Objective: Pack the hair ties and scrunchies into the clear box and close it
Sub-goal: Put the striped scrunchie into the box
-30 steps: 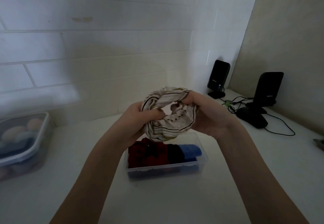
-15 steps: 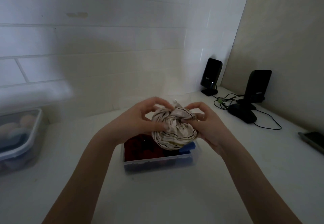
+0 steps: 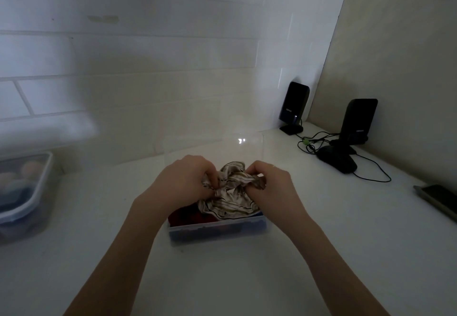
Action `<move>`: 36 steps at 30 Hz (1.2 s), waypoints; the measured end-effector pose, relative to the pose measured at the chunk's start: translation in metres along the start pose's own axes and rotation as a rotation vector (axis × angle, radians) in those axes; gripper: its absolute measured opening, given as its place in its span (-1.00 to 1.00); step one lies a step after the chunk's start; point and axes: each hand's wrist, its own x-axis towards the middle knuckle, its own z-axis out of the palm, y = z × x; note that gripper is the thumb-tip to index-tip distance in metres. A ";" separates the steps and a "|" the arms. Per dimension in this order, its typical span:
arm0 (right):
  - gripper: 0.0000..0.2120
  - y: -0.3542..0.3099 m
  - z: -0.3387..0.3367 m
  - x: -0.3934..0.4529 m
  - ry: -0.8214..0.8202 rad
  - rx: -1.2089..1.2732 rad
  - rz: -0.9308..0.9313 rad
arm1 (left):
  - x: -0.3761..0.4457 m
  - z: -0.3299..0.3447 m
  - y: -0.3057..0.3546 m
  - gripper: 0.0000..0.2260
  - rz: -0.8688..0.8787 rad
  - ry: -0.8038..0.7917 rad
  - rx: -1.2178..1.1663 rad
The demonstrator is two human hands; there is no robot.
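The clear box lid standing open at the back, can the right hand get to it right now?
Probably not yet: the right hand grips the striped scrunchie; once freed, the lid stands unobstructed just behind.

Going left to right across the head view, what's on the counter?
Lidded tub → left hand → striped scrunchie → right hand → far speaker → near speaker → dark flat thing at the right edge.

We see a scrunchie (image 3: 231, 192) of smooth, slightly shiny striped cloth at centre, above a clear glossy plastic box (image 3: 217, 230). The counter (image 3: 321, 254) looks smooth and matt; the tiles (image 3: 148, 56) above are glossy. At right, two speakers (image 3: 294, 103) are glossy black plastic.
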 end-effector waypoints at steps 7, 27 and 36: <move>-0.89 0.003 -0.008 0.002 -0.088 -0.323 -0.063 | 0.001 -0.003 -0.006 -0.88 0.134 0.006 -0.024; -0.66 0.008 -0.028 0.000 -0.405 -0.300 -0.181 | 0.002 0.008 0.002 -0.72 0.141 -0.286 -0.013; -0.60 -0.007 -0.026 0.017 -0.655 -0.590 -0.023 | 0.000 -0.001 -0.007 -0.72 0.127 -0.439 -0.088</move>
